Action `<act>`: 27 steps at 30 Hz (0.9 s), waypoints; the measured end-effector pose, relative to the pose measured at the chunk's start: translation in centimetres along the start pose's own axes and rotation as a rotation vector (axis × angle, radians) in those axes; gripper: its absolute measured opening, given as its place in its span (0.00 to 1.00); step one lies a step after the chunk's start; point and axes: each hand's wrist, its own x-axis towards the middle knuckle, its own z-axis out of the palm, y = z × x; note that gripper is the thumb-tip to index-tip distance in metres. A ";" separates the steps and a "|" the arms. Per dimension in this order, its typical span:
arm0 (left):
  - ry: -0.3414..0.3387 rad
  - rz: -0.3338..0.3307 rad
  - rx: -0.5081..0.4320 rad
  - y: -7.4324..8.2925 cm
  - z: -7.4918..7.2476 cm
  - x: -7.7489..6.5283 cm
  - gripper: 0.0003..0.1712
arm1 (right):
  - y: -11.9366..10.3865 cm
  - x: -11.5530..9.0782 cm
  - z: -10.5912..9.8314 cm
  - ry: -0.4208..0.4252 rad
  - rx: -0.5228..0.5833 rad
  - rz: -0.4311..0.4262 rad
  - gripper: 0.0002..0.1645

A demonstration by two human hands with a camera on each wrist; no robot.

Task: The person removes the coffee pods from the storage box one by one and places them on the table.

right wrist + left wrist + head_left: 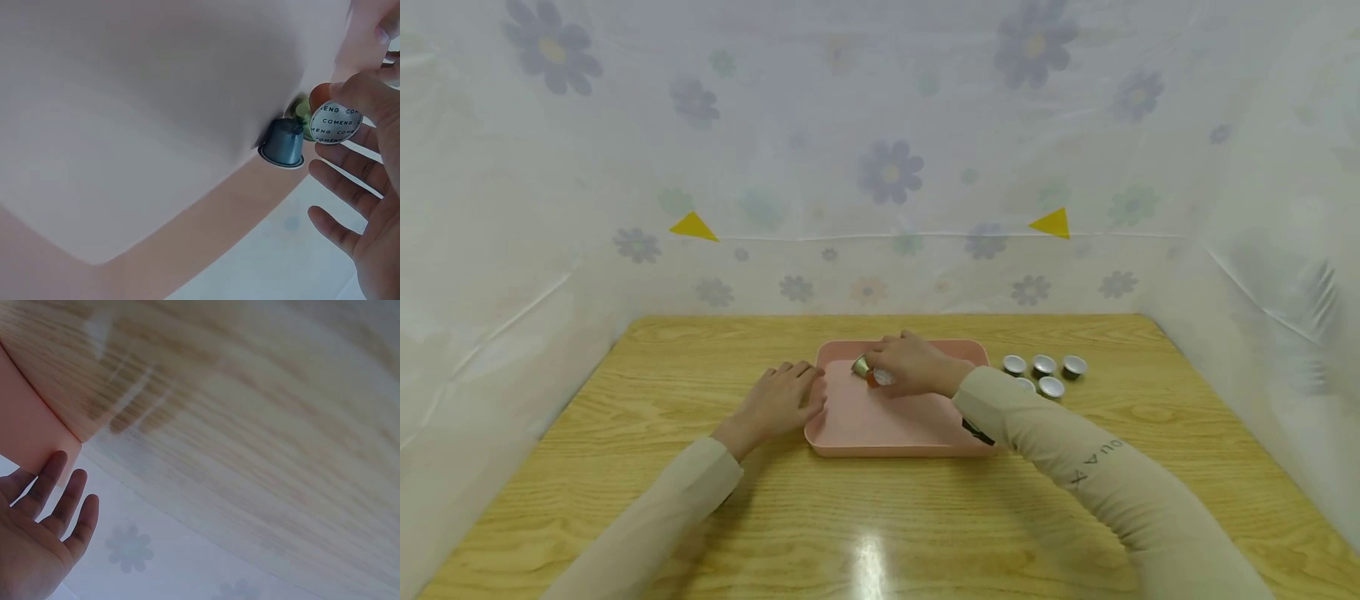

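My right hand point(912, 364) is over the pink tray point(880, 425) and pinches an orange coffee capsule point(336, 122) between thumb and fingers. Its silver printed lid faces the right wrist camera. Close beside it in the tray are a green coffee capsule point(300, 109) and a dark blue coffee capsule point(283, 142), the blue one standing lid down near the tray's wall. The right hand covers the blue one in the head view. At the tray's left side, my left hand point(781, 398) rests against the rim with fingers loosely extended, holding no capsule.
Several more coffee capsules point(1043, 364) stand on the wooden table point(760, 517) right of the tray, silver lids up; my right sleeve point(1067, 442) partly covers one. Flower-patterned sheeting point(891, 171) encloses the table at the back and sides, with two yellow triangles on the back.
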 end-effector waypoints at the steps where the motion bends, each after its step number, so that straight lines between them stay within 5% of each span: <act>1: 0.002 0.001 0.000 0.0 0.0 0.0 0.26 | 0.1 -0.1 -0.1 -0.002 0.002 0.004 0.22; 8: 0.017 0.011 -0.011 0.0 0.0 0.0 0.26 | 0.9 -0.7 0.0 -0.002 0.012 0.025 0.32; 27: -0.005 0.008 -0.017 0.1 -0.3 -0.1 0.26 | 2.2 -3.3 0.6 0.000 -0.072 0.041 0.19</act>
